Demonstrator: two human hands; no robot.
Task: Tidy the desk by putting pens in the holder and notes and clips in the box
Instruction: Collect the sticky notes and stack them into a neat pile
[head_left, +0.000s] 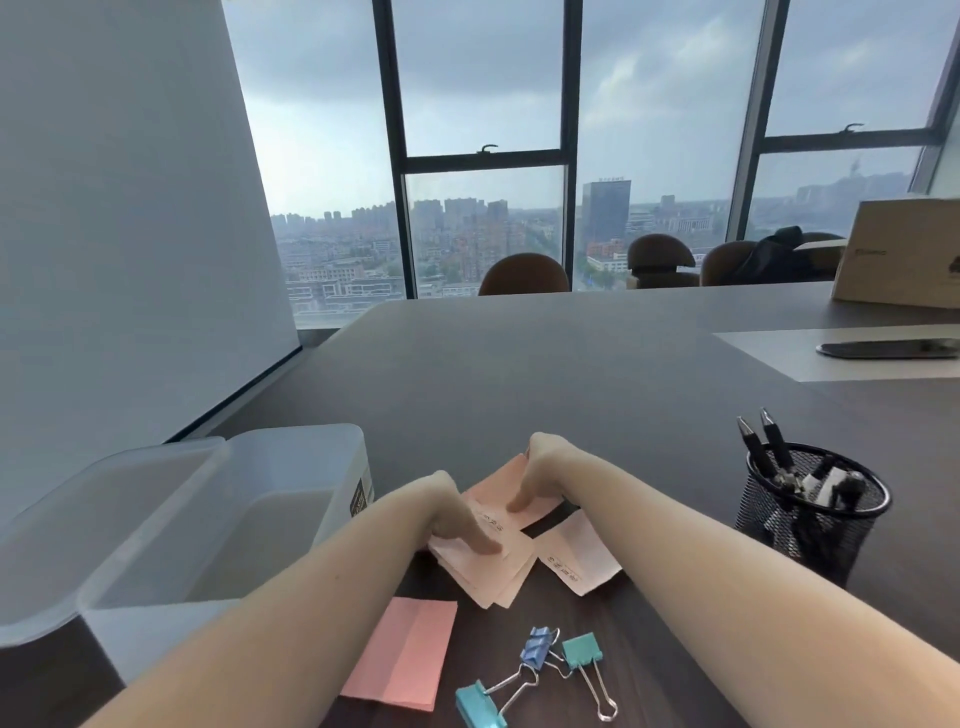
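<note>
Left hand (457, 519) and right hand (535, 478) press flat, fingers spread, on pink paper notes (498, 558). Translucent plastic box (208, 519) left; black mesh holder (810, 514) right; 3 binder clips (540, 670) near.

Both forearms bare, reaching fwd, converging twd centre. Left hand (457, 514) palm down, fingers (480, 540) spread flat, pressing downward. Right hand (540, 478) further out, wrist bent, fingers curled under, possibly pinching; fingertips hidden.
</note>
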